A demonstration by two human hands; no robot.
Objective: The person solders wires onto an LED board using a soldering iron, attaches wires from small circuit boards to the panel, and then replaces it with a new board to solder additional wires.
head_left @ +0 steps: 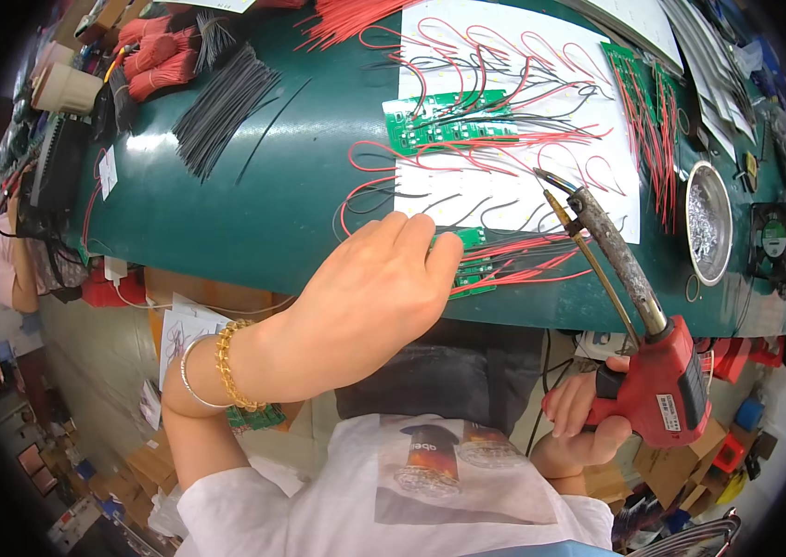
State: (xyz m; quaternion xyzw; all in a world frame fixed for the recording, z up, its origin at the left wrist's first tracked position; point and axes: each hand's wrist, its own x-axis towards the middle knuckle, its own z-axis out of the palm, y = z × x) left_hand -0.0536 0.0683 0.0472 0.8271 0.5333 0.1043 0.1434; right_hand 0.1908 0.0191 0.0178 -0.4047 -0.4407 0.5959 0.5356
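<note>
A red soldering gun (667, 385) is in my right hand (588, 418), its fingers wrapped around the grip. The gun's long metal barrel and thin brass-coloured solder feed tube point up and left, with the tip over the white sheet (611, 200). At the table's near edge my left hand (383, 288) is closed, its fingertips bent down beside a green circuit board (474, 269). That hand covers part of the board and hides whatever is between its fingers. Red wires (541, 260) run from this board to the right, below the gun's tip.
More green circuit boards (453, 121) with red and black wires lie on the white sheet. Black wires (221, 116) and red wire bundles (161, 65) lie at the far left. To the right stand a metal bowl (708, 223) and a small black fan (773, 243).
</note>
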